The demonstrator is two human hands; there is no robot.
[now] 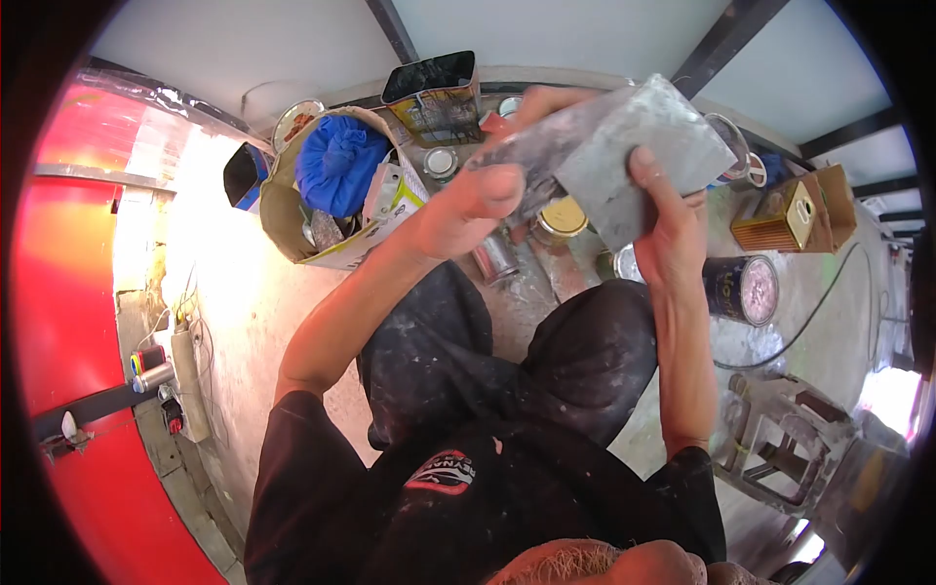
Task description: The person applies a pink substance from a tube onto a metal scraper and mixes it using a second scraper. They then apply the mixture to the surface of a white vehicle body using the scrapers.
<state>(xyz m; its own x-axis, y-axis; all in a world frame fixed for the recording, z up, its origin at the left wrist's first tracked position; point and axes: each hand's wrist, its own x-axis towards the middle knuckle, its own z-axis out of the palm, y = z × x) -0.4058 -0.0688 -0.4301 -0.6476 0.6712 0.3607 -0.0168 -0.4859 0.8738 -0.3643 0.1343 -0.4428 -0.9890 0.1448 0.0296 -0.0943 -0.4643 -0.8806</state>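
Observation:
My left hand grips a grey-smeared flat sheet, its thumb on the near side and some fingers curled behind the far edge. My right hand holds a flat, squarish grey plate, thumb pressed on its face and the other fingers hidden underneath. The plate overlaps the right part of the sheet, both raised in front of me above my knees. Below them on the floor stand a can with a yellowish lid and a metal can lying near my left forearm.
A carton holding a blue bag stands at left, beside an open, stained rectangular tin. To the right are a dark paint can, a yellow tin in a cardboard box, a stool and a cable.

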